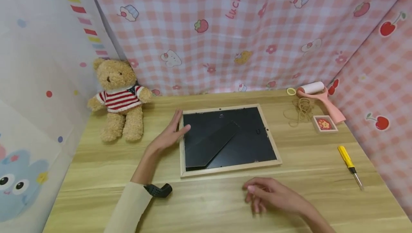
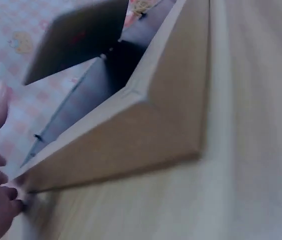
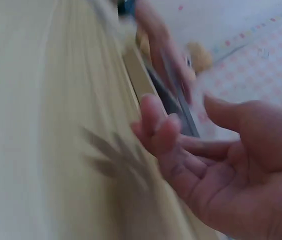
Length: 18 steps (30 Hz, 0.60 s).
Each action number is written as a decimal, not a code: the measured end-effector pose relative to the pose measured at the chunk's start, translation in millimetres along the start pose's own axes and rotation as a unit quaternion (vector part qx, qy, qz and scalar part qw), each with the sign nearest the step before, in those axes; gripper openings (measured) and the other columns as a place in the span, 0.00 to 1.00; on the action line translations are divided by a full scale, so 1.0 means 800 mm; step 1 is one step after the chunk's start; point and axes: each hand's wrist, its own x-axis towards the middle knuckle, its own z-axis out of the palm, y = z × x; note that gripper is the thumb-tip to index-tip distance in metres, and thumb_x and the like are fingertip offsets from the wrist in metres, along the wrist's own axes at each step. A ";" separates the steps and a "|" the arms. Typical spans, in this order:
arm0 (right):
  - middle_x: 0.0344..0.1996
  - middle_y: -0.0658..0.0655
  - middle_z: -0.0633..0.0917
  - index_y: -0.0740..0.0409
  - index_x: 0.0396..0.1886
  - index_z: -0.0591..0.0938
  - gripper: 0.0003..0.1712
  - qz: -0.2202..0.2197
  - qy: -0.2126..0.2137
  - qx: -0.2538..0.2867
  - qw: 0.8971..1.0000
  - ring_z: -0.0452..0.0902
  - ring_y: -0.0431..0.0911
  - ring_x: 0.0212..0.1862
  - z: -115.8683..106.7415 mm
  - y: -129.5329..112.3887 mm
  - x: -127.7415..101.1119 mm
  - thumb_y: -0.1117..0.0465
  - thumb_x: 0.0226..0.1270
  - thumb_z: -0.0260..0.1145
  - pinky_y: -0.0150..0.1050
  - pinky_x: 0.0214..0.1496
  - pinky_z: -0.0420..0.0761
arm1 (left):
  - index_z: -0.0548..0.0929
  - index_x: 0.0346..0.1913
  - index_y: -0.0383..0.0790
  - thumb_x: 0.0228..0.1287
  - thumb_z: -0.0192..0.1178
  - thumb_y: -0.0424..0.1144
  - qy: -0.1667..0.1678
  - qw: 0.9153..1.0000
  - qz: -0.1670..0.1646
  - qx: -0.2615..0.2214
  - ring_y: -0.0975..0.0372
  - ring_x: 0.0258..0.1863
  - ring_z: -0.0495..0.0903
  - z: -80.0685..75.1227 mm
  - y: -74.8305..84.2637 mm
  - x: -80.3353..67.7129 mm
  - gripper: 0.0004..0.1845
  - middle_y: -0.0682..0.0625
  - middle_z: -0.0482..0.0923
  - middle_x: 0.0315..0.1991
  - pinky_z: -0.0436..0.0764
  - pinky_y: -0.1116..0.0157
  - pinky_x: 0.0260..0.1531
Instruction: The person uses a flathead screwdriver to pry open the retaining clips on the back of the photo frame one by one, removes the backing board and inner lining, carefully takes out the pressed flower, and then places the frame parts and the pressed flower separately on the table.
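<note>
A picture frame with a light wooden border (image 1: 231,169) lies face down on the table, its black backing board (image 1: 249,143) upward. The stand leg (image 1: 210,146) runs diagonally across the back, and in the left wrist view it tilts up from the board. My left hand (image 1: 168,135) is at the frame's left edge, fingers straight along the outer side and thumb over the border. Below the frame's lower right corner, my right hand (image 1: 273,194) hovers apart from it with loosely bent fingers and nothing in them.
A teddy bear (image 1: 120,100) in a striped top sits at the back left. Toward the back right are a pink-handled roller (image 1: 326,100), a loose bundle of twine (image 1: 303,108), a yellow ring (image 1: 291,91) and a small square stamp (image 1: 325,124). A yellow-handled screwdriver (image 1: 347,159) lies at right.
</note>
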 end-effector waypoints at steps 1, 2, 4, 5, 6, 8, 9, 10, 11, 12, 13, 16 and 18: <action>0.44 0.74 0.87 0.82 0.66 0.75 0.23 0.000 -0.001 0.032 0.999 0.90 0.44 0.35 0.012 0.004 0.011 0.63 0.93 0.50 0.35 0.35 0.89 | 0.36 0.92 0.51 0.77 0.57 0.72 0.010 1.000 0.006 0.000 0.50 0.91 0.27 0.001 0.009 0.006 0.58 0.49 0.24 0.92 0.36 0.38 0.88; 0.45 0.74 0.87 0.84 0.68 0.73 0.25 0.003 0.006 0.056 0.998 0.90 0.43 0.37 0.020 0.006 0.019 0.62 0.93 0.50 0.34 0.36 0.89 | 0.38 0.92 0.44 0.81 0.55 0.70 0.021 1.000 0.012 0.003 0.47 0.91 0.29 0.003 0.020 0.009 0.56 0.44 0.27 0.92 0.36 0.39 0.88; 0.45 0.71 0.87 0.86 0.69 0.70 0.27 0.009 0.038 0.086 0.996 0.90 0.43 0.37 0.029 0.010 0.032 0.60 0.93 0.51 0.32 0.37 0.89 | 0.43 0.90 0.33 0.87 0.53 0.60 0.036 0.999 0.018 0.028 0.42 0.90 0.34 0.007 0.040 0.009 0.50 0.35 0.34 0.91 0.39 0.39 0.88; 0.44 0.69 0.86 0.87 0.68 0.69 0.27 0.008 0.054 0.091 0.994 0.90 0.43 0.37 0.031 0.011 0.036 0.60 0.93 0.51 0.32 0.37 0.89 | 0.45 0.89 0.29 0.88 0.52 0.56 0.045 0.998 0.017 0.046 0.40 0.90 0.37 0.008 0.052 0.006 0.47 0.32 0.37 0.90 0.41 0.39 0.88; 0.43 0.67 0.86 0.88 0.67 0.69 0.28 0.008 0.068 0.094 0.993 0.90 0.43 0.37 0.031 0.012 0.038 0.61 0.93 0.51 0.32 0.37 0.89 | 0.47 0.88 0.27 0.90 0.51 0.51 0.055 0.996 0.020 0.065 0.38 0.90 0.40 0.010 0.061 0.002 0.43 0.29 0.41 0.89 0.43 0.38 0.88; 0.41 0.64 0.87 0.89 0.66 0.69 0.27 0.009 0.085 0.094 0.992 0.90 0.43 0.37 0.029 0.013 0.039 0.62 0.92 0.52 0.33 0.37 0.89 | 0.52 0.87 0.25 0.90 0.52 0.44 0.071 0.993 0.020 0.087 0.37 0.89 0.45 0.013 0.070 -0.005 0.38 0.28 0.47 0.88 0.47 0.39 0.88; 0.41 0.63 0.87 0.89 0.64 0.71 0.26 0.010 0.091 0.091 0.992 0.89 0.43 0.37 0.027 0.013 0.039 0.62 0.92 0.52 0.34 0.37 0.90 | 0.55 0.86 0.24 0.90 0.52 0.43 0.079 0.992 0.024 0.095 0.36 0.88 0.48 0.014 0.071 -0.008 0.36 0.27 0.50 0.87 0.51 0.39 0.87; 0.40 0.63 0.87 0.89 0.63 0.72 0.25 0.009 0.094 0.088 0.992 0.89 0.43 0.36 0.024 0.014 0.038 0.62 0.92 0.52 0.34 0.37 0.90 | 0.57 0.85 0.25 0.90 0.52 0.42 0.088 0.991 0.026 0.100 0.36 0.87 0.52 0.014 0.072 -0.013 0.35 0.27 0.54 0.86 0.53 0.38 0.86; 0.39 0.62 0.87 0.88 0.61 0.73 0.25 0.011 0.094 0.085 0.992 0.89 0.43 0.36 0.021 0.014 0.037 0.62 0.92 0.53 0.35 0.38 0.90 | 0.60 0.85 0.25 0.90 0.53 0.43 0.096 0.990 0.031 0.103 0.35 0.86 0.55 0.014 0.071 -0.018 0.34 0.27 0.58 0.85 0.56 0.37 0.85; 0.39 0.62 0.87 0.88 0.60 0.74 0.24 0.011 0.092 0.081 0.992 0.89 0.43 0.36 0.017 0.015 0.036 0.62 0.92 0.53 0.35 0.38 0.91 | 0.63 0.84 0.26 0.90 0.52 0.45 0.106 0.987 0.048 0.110 0.35 0.84 0.59 0.014 0.064 -0.022 0.33 0.28 0.62 0.83 0.60 0.39 0.84; 0.39 0.62 0.87 0.88 0.59 0.74 0.24 0.012 0.091 0.078 0.993 0.89 0.43 0.36 0.013 0.015 0.035 0.62 0.92 0.52 0.36 0.37 0.91 | 0.66 0.83 0.27 0.89 0.53 0.47 0.114 0.985 0.056 0.115 0.35 0.82 0.62 0.013 0.062 -0.029 0.33 0.28 0.66 0.81 0.63 0.39 0.82; 0.37 0.62 0.87 0.87 0.56 0.76 0.24 0.014 0.094 0.056 0.994 0.88 0.42 0.34 -0.002 0.016 0.031 0.62 0.92 0.52 0.35 0.35 0.90 | 0.73 0.79 0.29 0.89 0.53 0.53 0.136 0.977 0.085 0.140 0.41 0.67 0.75 0.012 0.047 -0.048 0.33 0.31 0.77 0.69 0.75 0.47 0.68; 0.35 0.63 0.87 0.87 0.53 0.77 0.25 0.016 0.099 0.030 0.995 0.88 0.41 0.32 -0.013 0.015 0.030 0.61 0.93 0.51 0.34 0.32 0.89 | 0.77 0.76 0.30 0.88 0.53 0.55 0.147 0.972 0.096 0.158 0.47 0.58 0.76 0.012 0.039 -0.062 0.33 0.33 0.81 0.63 0.77 0.52 0.58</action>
